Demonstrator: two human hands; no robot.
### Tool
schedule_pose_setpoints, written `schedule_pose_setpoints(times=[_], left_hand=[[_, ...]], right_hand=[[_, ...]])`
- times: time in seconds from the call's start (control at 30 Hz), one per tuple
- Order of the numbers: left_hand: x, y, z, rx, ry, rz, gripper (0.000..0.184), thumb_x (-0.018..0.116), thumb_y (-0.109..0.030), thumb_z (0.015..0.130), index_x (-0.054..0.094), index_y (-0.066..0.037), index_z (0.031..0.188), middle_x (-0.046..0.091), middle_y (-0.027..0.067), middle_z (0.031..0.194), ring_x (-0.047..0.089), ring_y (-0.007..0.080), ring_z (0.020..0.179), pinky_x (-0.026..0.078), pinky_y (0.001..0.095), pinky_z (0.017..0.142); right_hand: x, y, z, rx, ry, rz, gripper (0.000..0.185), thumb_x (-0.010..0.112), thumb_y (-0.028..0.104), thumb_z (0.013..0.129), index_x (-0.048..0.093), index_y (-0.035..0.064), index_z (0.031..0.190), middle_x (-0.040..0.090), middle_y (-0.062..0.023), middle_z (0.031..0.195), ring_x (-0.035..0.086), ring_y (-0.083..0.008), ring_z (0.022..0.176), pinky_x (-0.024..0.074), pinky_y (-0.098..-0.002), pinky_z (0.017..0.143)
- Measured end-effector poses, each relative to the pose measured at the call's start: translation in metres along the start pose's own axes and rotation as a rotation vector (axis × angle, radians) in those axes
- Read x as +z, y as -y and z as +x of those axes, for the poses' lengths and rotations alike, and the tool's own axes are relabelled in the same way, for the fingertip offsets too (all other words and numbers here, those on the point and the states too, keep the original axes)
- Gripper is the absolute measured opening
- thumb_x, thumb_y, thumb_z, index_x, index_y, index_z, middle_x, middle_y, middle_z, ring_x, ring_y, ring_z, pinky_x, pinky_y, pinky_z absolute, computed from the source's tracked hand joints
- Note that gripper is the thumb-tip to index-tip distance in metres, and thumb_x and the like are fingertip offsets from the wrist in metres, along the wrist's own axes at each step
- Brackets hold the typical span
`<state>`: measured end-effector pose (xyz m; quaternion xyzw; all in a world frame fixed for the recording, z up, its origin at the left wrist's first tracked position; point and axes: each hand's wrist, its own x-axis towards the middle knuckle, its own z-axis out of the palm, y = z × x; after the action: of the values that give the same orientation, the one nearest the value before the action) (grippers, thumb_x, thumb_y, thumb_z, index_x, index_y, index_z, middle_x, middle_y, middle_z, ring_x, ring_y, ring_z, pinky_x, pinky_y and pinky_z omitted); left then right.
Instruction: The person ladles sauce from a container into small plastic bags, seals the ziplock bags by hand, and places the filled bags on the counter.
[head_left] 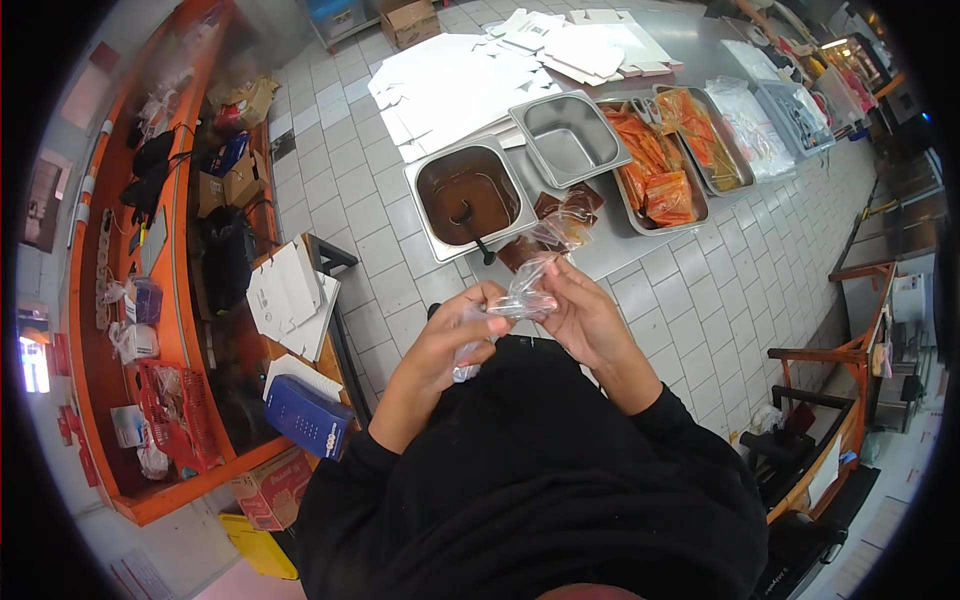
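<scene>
In front of my body, both hands hold clear plastic bags. My left hand (455, 335) has its fingers closed on a crumpled clear plastic bag (466, 350), which hangs below them. My right hand (585, 315) pinches the upper part of clear plastic (527, 283) stretched between the two hands. Just beyond them, filled bags with brown contents (568, 215) lie at the metal table's edge. To their left is a steel container of brown sauce (466, 203) with a black-handled ladle (484, 248) in it.
An empty steel container (572, 138) stands behind the bags. Trays of orange packets (668, 200) and clear bags (748, 130) are to the right. White cardboard pieces (450, 85) cover the table's far left. Orange shelving (95, 400) runs along the left, near a blue box (308, 415).
</scene>
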<state>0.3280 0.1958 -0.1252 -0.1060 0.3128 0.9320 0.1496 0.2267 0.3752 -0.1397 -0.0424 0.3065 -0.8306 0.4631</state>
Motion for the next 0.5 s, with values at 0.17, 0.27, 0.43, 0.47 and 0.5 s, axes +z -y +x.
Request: schedule_pose_setpoints(times=[0.17, 0.27, 0.43, 0.47, 0.5], left_hand=[[-0.007, 0.008, 0.014, 0.764, -0.326, 1.262, 0.023, 0.070, 0.000, 0.078, 0.051, -0.003, 0.091, 0.048, 0.0074, 0.091, 0.050, 0.0119, 0.069, 0.043, 0.0255, 0.057], [0.013, 0.006, 0.009, 0.838, -0.499, 1.305, 0.024, 0.073, 0.002, 0.071, 0.055, -0.001, 0.087, 0.047, 0.0081, 0.091, 0.051, 0.0164, 0.072, 0.047, 0.0303, 0.069], [0.012, 0.008, 0.004, 0.828, -0.451, 1.446, 0.023, 0.071, 0.003, 0.075, 0.068, -0.004, 0.097, 0.051, 0.0106, 0.095, 0.058, 0.0177, 0.078, 0.049, 0.0294, 0.065], [0.009, 0.011, 0.004, 0.827, -0.455, 1.445, 0.023, 0.071, 0.003, 0.075, 0.068, -0.004, 0.097, 0.051, 0.0106, 0.095, 0.058, 0.0177, 0.078, 0.049, 0.0294, 0.065], [0.003, 0.016, 0.004, 0.749, -0.491, 1.407, 0.023, 0.072, 0.002, 0.077, 0.068, -0.004, 0.098, 0.053, 0.0108, 0.096, 0.059, 0.0179, 0.080, 0.049, 0.0289, 0.065]], right_hand=[[0.033, -0.009, -0.006, -0.213, -0.039, -0.427, 0.031, 0.068, 0.012, 0.090, 0.045, 0.0087, 0.110, 0.060, -0.0001, 0.091, 0.052, -0.0072, 0.075, 0.0428, -0.0252, 0.073], [0.021, -0.010, -0.007, -0.245, -0.012, -0.831, 0.042, 0.074, 0.005, 0.081, 0.044, 0.0070, 0.110, 0.064, -0.0007, 0.084, 0.054, -0.0109, 0.074, 0.0439, -0.0266, 0.075], [0.017, -0.003, 0.004, -0.843, -0.351, -1.516, 0.042, 0.079, 0.008, 0.073, 0.052, 0.0064, 0.105, 0.062, 0.0000, 0.077, 0.051, -0.0169, 0.070, 0.0402, -0.0306, 0.068], [0.016, -0.002, 0.005, -0.989, -0.319, -1.770, 0.038, 0.081, 0.010, 0.071, 0.057, 0.0061, 0.100, 0.064, 0.0000, 0.079, 0.051, -0.0184, 0.071, 0.0383, -0.0320, 0.066], [0.016, -0.004, 0.003, -0.988, -0.315, -1.769, 0.038, 0.081, 0.010, 0.071, 0.057, 0.0061, 0.100, 0.064, 0.0000, 0.079, 0.051, -0.0184, 0.071, 0.0383, -0.0320, 0.066]])
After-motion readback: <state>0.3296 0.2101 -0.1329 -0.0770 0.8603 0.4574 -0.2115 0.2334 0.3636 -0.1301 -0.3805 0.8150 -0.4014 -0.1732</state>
